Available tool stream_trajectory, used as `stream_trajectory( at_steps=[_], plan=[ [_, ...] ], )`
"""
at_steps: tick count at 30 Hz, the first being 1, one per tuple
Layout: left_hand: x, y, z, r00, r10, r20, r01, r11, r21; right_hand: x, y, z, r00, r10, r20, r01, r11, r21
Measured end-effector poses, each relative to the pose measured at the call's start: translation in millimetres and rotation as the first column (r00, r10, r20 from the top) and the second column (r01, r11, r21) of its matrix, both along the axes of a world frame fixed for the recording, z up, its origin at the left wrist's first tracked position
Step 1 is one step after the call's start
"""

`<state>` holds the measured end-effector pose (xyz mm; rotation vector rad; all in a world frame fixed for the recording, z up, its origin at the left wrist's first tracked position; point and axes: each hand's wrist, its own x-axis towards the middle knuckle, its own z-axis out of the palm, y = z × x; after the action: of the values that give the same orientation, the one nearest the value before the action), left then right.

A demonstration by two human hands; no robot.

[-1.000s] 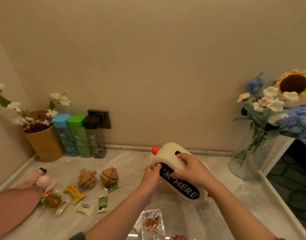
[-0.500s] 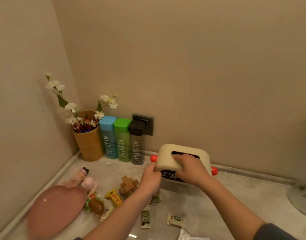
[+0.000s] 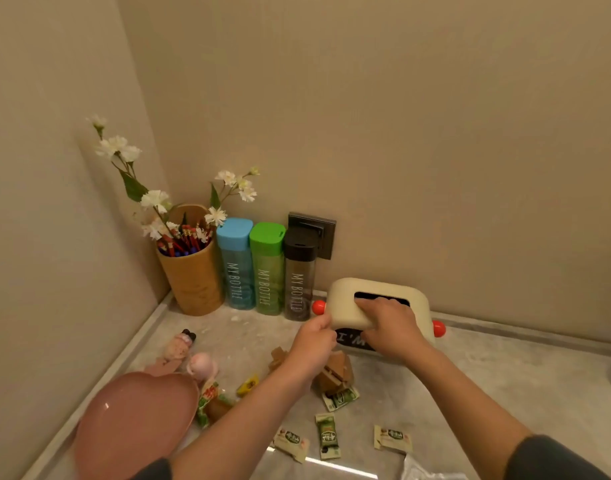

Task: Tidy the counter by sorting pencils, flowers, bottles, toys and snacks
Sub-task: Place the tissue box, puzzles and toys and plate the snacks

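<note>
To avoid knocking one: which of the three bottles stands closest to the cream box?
The black-capped bottle, rightmost, beside the cream box; the green-capped bottle and blue-capped bottle stand farther left.

A dark grey fabric right sleeve (image 3: 553, 459) covered the person's upper arm, and a sliver of a matching dark grey left sleeve (image 3: 155, 471) showed at the lower edge. The forearms, left hand (image 3: 314, 344) and right hand (image 3: 390, 327) were bare.

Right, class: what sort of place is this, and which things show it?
Probably a household counter in a wall corner: a marbled countertop, a wall socket behind three drink bottles, and snack packets and toys scattered about.
</note>
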<state>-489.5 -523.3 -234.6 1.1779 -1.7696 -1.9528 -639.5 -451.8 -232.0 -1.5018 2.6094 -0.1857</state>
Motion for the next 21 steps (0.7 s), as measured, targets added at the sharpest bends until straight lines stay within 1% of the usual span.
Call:
stream_trajectory(
  at_steps=[4,12,14,16,18,21],
  plan=[
    [2,-2,-1,1.000,-0.013,0.000,0.013,1.000,-0.012,4,2,-4,1.000,-0.018,-0.013,0.018,1.000,-0.002],
    [11,1,3,1.000,-0.006,-0.028,0.006,1.000,0.002,14,6,-4,0.998,-0.045,-0.041,0.047,0.998,0.046],
    [15,1,6,0.999,-0.001,-0.036,0.000,1.000,-0.017,18,8,2,0.998,-0.066,-0.020,0.067,0.997,0.026],
    [19,1,10,0.998,0.008,-0.062,-0.009,1.000,-0.023,23,11,12,0.996,-0.087,0.001,0.087,0.995,-0.040],
    [25,0,15,0.994,0.028,-0.102,-0.029,1.000,-0.004,31,13,23,0.996,-0.088,0.020,0.090,0.982,-0.168],
    [38,0,19,0.987,0.041,-0.158,-0.047,0.998,-0.036,50,17,35,0.985,-0.054,0.162,0.115,0.911,-0.395]
  ],
)
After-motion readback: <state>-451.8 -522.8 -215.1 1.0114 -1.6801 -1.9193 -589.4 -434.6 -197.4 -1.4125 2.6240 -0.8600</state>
